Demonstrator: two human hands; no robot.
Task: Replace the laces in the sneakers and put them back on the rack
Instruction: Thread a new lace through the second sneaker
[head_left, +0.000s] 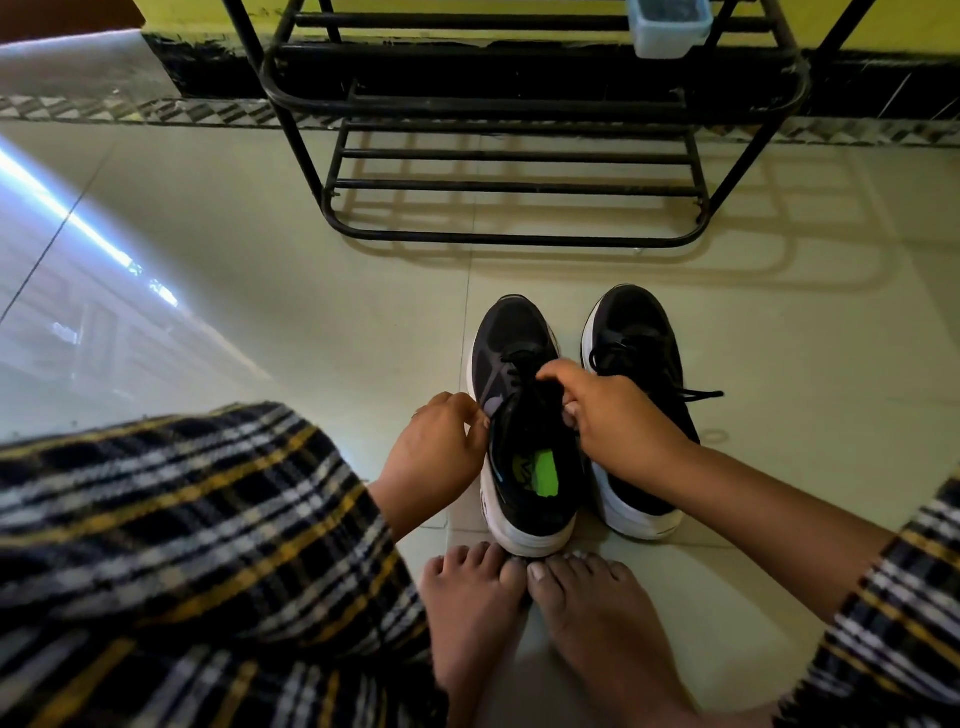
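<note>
- Two black sneakers, white-soled, side by side on pale floor tiles (311, 322); left sneaker (524, 415), right sneaker (639, 364).
- Right hand (618, 415): grip pinching the left sneaker's black lace (522, 364).
- Left hand (441, 447): grip curled on that sneaker's collar edge.
- Beyond the grip: black metal rack (509, 156), against a yellow wall (197, 15).
- Behind the grip: bare feet (519, 597) touching the heel.

glossy pale floor tiles (291, 291) mirror the light. the rack (514, 156) is black-painted metal tubing, chipped in places. both sneakers (524, 431) have matt black mesh uppers and smooth white soles — woven plaid cloth (182, 519) covers the knees.
</note>
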